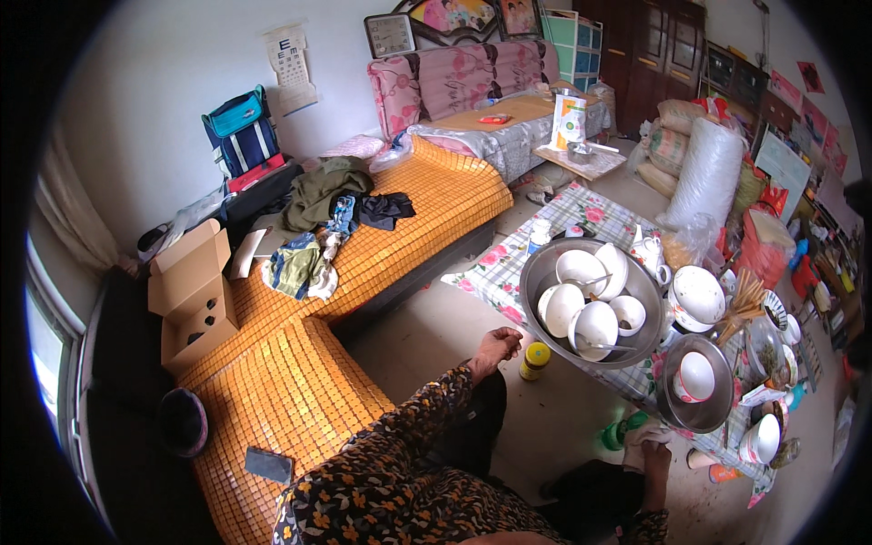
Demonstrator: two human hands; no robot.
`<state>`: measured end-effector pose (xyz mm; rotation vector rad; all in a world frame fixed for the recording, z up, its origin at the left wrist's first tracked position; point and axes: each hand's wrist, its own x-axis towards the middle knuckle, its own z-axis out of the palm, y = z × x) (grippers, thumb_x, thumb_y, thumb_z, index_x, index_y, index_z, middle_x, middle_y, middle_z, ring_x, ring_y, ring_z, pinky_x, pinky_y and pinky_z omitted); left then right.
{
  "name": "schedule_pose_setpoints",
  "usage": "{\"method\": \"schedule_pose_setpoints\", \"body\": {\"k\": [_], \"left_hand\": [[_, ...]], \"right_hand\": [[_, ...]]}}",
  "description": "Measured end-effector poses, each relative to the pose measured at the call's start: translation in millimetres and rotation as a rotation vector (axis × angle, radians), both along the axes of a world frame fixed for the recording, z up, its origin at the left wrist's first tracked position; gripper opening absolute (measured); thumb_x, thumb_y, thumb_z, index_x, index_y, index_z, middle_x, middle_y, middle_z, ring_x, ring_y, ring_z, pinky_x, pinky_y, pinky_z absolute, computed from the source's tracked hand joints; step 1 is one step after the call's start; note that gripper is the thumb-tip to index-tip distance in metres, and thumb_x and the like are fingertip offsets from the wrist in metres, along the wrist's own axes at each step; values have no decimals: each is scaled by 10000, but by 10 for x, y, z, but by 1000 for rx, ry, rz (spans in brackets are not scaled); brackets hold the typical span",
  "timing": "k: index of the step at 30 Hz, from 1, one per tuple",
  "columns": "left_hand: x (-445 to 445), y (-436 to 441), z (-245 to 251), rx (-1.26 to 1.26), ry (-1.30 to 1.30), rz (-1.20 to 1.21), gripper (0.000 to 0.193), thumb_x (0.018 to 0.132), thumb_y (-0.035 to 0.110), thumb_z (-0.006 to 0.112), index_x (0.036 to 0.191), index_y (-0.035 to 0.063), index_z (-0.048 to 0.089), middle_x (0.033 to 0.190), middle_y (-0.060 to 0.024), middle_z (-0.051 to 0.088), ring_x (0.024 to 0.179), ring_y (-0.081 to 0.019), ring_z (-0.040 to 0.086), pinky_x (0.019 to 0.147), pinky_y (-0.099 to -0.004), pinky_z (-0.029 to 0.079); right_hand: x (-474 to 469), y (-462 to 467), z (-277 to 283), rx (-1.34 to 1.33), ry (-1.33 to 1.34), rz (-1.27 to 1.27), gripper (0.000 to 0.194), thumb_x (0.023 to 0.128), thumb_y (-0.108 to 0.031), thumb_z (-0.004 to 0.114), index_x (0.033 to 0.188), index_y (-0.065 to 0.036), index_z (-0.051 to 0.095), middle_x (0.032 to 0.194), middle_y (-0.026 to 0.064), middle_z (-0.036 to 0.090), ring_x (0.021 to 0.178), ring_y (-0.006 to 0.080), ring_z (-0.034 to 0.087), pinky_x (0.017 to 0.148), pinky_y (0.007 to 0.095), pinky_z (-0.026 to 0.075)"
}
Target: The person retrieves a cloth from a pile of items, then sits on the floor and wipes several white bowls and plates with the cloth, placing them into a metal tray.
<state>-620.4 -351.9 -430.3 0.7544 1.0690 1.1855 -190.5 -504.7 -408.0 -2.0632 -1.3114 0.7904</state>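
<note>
My left hand (499, 347) is held before me with its fingers curled in and nothing visible in them, beside a yellow-lidded jar (535, 360). To the right of it, on a table with a flowered cloth (501, 269), a large metal basin (538, 338) holds several white bowls (594, 325) and spoons. My right hand (655, 455), low at the right, grips a whitish cloth (644, 436) near a green plastic bottle (614, 436). Above that hand, a smaller metal basin (724, 402) has one white bowl (694, 377) in it.
A white teapot (648, 253), stacked bowls (696, 298) and a bundle of chopsticks (746, 300) crowd the table's right side. An orange-tiled seat mat (293, 381) lies to my left, with a phone (269, 464), an open cardboard box (199, 320) and clothes (323, 194) on it.
</note>
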Motion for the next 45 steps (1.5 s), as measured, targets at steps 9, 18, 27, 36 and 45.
{"method": "schedule_pose_setpoints", "body": {"k": [9, 18, 27, 36, 45], "left_hand": [[-7, 20, -22, -18, 41, -22, 68, 804, 102, 556, 839, 44, 556, 670, -30, 574, 503, -93, 511, 457, -206, 391], [-10, 20, -23, -20, 90, -41, 83, 808, 124, 566, 827, 44, 555, 686, -22, 559, 539, -89, 503, 485, -205, 389], [50, -42, 20, 76, 177, 25, 120, 808, 131, 594, 741, 43, 547, 600, -22, 548, 458, -85, 489, 413, -209, 373], [155, -145, 241, 19, 434, -85, 183, 812, 106, 563, 642, 45, 527, 514, -26, 503, 420, -94, 455, 388, -241, 379], [300, -122, -363, 497, 479, -534, 322, 816, 85, 469, 1135, 55, 493, 820, -58, 628, 676, -146, 600, 570, -242, 479]], "right_hand": [[-144, 490, 108, 437, 1156, -181, 388, 858, -228, 516, 1176, -10, 468, 1057, 125, 566, 892, 242, 572, 767, 358, 474], [-296, 162, 161, 424, 1469, -235, 431, 889, -219, 470, 1246, 7, 386, 1174, 134, 505, 1016, 258, 521, 862, 378, 439], [-648, -342, 500, 529, 742, -21, 381, 867, -257, 514, 1130, 18, 486, 1041, 126, 557, 905, 223, 557, 787, 341, 464], [-326, -368, 15, 512, 1297, -299, 321, 884, -245, 504, 1130, -38, 503, 1039, 82, 571, 908, 203, 553, 789, 338, 465], [-84, -186, -259, 523, 1518, -530, 307, 868, -295, 523, 1098, -92, 527, 978, 47, 580, 865, 200, 559, 753, 337, 471]]}}
